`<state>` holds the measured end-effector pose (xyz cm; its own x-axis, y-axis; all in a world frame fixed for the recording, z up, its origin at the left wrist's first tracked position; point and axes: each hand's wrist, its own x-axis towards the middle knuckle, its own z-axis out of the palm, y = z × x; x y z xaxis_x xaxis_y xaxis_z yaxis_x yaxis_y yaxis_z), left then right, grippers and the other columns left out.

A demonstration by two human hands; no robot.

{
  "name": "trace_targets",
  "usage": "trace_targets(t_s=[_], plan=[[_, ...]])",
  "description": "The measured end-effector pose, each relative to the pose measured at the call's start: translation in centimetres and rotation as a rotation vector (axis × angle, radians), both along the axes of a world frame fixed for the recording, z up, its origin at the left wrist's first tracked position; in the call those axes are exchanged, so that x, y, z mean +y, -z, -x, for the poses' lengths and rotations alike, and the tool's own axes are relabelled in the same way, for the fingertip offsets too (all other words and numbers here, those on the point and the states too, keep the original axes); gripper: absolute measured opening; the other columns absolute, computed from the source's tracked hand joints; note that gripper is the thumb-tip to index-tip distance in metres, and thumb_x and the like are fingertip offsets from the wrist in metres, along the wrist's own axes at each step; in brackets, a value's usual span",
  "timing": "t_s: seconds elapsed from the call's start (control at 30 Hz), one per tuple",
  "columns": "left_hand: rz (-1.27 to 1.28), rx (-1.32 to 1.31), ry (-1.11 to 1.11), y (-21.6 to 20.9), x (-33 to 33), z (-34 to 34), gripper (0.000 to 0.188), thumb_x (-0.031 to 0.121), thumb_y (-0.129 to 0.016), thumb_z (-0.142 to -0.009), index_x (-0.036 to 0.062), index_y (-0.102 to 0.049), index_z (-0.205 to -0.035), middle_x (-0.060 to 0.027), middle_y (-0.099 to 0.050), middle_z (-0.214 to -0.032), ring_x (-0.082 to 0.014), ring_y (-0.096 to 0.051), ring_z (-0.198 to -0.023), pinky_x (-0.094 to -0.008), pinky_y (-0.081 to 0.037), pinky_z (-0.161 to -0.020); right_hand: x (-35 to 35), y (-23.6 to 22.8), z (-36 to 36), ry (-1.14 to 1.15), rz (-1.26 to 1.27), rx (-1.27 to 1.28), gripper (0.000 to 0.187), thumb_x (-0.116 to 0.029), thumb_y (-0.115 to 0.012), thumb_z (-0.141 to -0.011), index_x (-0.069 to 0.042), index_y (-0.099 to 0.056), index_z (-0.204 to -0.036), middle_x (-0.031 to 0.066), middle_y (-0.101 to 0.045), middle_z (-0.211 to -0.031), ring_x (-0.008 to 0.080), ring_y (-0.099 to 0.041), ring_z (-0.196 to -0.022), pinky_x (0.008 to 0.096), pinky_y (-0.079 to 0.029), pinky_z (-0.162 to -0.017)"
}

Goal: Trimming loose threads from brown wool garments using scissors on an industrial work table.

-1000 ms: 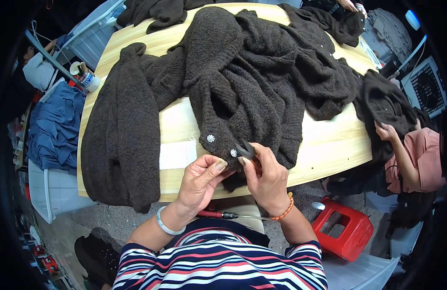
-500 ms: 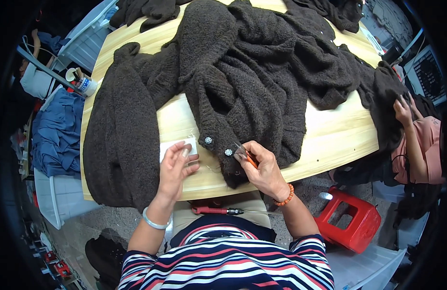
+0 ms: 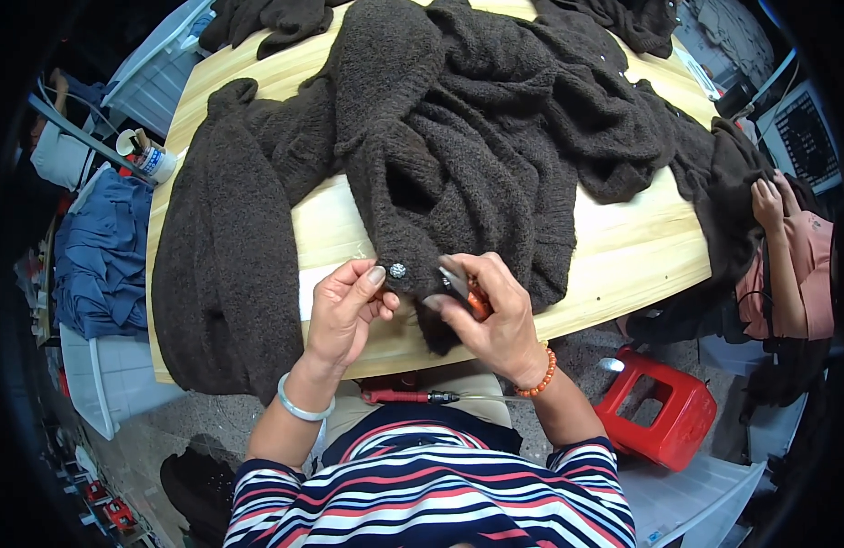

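A dark brown knitted cardigan (image 3: 495, 183) lies bunched on the wooden table, its front band reaching toward me. At the band's lower end sits a sparkling round button (image 3: 397, 271). My left hand (image 3: 347, 310) has its thumb and forefinger pinched at the knit edge beside that button. Just to the right, my right hand (image 3: 495, 315) is closed around small orange-handled snips (image 3: 478, 304), whose blades are blurred close to the knit. The part of the band between my hands is partly hidden by my fingers.
More brown knitwear (image 3: 226, 247) covers the left side of the table (image 3: 623, 251). Left of it are blue cloth (image 3: 107, 251) and a white tub of tools (image 3: 155, 163). A red tool (image 3: 399, 396) lies across my lap. At right are a red stool (image 3: 696, 420) and a co-worker's hand (image 3: 766, 205) on dark cloth.
My left hand has moved right and closed at the knit edge by the button. The right hand with the snips has shifted slightly, and the second button no longer shows.
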<state>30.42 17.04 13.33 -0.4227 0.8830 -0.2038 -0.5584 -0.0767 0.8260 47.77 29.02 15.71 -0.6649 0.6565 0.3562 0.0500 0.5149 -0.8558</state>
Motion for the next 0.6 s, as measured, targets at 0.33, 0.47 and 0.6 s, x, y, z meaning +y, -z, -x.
trace_targets(t_s=[0.33,0.47,0.6], plan=[[-0.034,0.046,0.069,-1.7,-0.7,-1.6,0.019,0.013,-0.058,-0.098,-0.0022,-0.063,-0.109,-0.0086,-0.068,-0.091,-0.0122,-0.066,-0.075,-0.023,-0.055,-0.065,-0.5,0.0,2.5,-0.097,0.022,0.18,0.026,0.003,-0.073,-0.073,0.0,-0.068,-0.098,0.01,-0.06,-0.077,0.0188,-0.058,-0.064,0.0281,-0.047,-0.058],[-0.023,0.016,0.06,-1.4,-0.6,-1.6,0.019,0.013,-0.058,-0.098,-0.0026,-0.063,-0.108,-0.0084,-0.068,-0.09,-0.0114,-0.065,-0.073,-0.0219,-0.055,-0.061,-0.1,0.6,2.3,-0.085,0.05,0.134,0.016,0.0,-0.074,-0.075,0.0,-0.068,-0.09,0.0082,-0.058,-0.07,0.0181,-0.056,-0.06,0.0278,-0.044,-0.054],[-0.012,0.005,0.058,-1.2,-0.8,-1.5,0.018,0.013,-0.057,-0.098,-0.0021,-0.062,-0.107,-0.0076,-0.067,-0.087,-0.0109,-0.064,-0.07,-0.0216,-0.053,-0.058,0.4,1.6,1.9,-0.081,0.145,0.06,0.012,-0.004,-0.076,-0.08,0.001,-0.066,-0.077,0.0027,-0.055,-0.061,0.0079,-0.049,-0.055,0.0247,-0.039,-0.049]])
